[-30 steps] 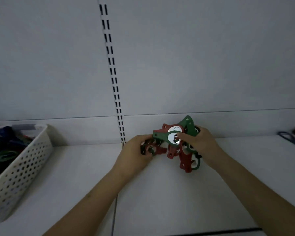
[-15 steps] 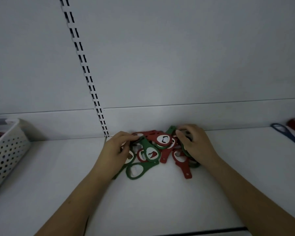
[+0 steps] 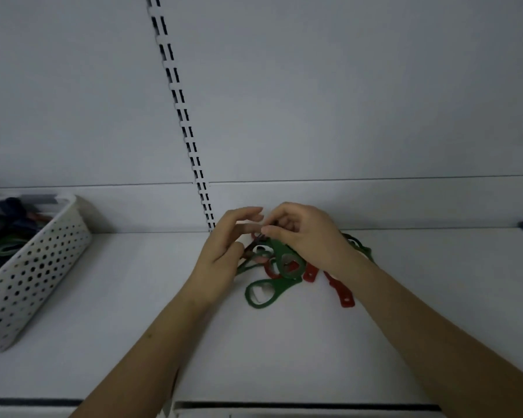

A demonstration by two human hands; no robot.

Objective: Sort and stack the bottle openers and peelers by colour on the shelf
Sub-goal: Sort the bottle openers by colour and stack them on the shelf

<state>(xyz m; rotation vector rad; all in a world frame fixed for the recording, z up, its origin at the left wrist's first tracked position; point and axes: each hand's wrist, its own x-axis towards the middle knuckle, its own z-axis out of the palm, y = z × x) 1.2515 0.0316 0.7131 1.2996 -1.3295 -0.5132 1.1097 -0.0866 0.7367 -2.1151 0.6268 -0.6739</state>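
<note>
Your right hand point(image 3: 308, 233) pinches a green opener point(image 3: 287, 260) by its end above the mixed red and green pile point(image 3: 284, 276) on the shelf point(image 3: 133, 297), while your left hand point(image 3: 224, 248) hovers at nine o'clock, fingers loose. Lift carelessly and tangled openers may drag along. Half a second ago both hands pressed the pile flat.
</note>
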